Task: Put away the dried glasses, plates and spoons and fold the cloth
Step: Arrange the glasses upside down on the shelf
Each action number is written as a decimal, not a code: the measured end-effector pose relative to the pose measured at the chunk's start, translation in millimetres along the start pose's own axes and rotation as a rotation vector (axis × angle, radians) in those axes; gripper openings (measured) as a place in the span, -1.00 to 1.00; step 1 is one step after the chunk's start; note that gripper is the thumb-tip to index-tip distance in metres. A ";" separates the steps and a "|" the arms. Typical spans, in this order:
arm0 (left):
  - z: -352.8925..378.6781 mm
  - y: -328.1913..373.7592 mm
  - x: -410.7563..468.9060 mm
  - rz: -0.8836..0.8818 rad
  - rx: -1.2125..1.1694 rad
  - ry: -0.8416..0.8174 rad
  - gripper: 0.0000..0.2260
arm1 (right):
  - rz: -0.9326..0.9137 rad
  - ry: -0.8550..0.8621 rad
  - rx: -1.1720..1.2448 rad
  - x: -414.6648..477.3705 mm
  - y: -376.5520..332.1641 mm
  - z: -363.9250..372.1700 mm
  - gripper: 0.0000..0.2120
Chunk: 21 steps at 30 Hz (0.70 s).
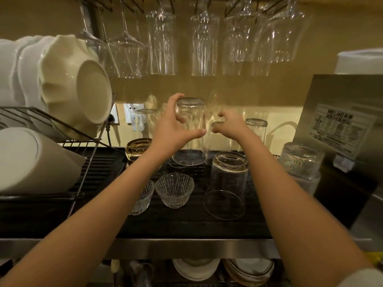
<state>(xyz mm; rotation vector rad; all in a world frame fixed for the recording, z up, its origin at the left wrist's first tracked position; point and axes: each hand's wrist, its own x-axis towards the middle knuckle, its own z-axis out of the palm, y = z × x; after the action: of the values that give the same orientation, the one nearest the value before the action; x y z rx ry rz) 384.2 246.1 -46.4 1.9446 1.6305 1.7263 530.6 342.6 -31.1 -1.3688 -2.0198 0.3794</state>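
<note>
On the black ridged drying mat (186, 224) stand several upturned glasses. My left hand (172, 127) is wrapped around a tall clear tumbler (191, 146) at the back middle, gripping its upper part while its rim rests on or just above the mat. My right hand (230, 125), slightly blurred, pinches the top of a ribbed upturned glass (219, 141) right beside it. In front stand a tall gold-rimmed glass (226, 183) and two small ribbed glass bowls (175, 190) (143, 198). Plates (248, 270) are stacked under the steel shelf edge.
Stemmed glasses (161, 38) hang upside down overhead. At left, a black wire dish rack (87, 141) holds cream bowls (76, 85). An amber glass (137, 148), back-row glasses (257, 129) and stacked glasses (300, 162) crowd the mat. A steel appliance (342, 121) blocks the right.
</note>
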 end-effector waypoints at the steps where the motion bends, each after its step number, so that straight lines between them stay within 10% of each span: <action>1: 0.5 -1.0 -0.7 -0.002 0.002 -0.005 -0.20 | 0.016 -0.026 0.006 1.7 0.7 1.0 -0.45; 21: -5.9 6.6 -10.2 -0.043 0.023 0.010 -0.24 | 0.004 -0.282 -0.080 -12.7 -16.3 -16.9 -0.51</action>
<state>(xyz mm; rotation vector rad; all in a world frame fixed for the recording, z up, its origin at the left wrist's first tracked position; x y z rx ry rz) 385.9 232.7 -46.8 1.8987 1.6902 1.7120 533.1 322.5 -13.9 -1.4332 -2.2826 0.5237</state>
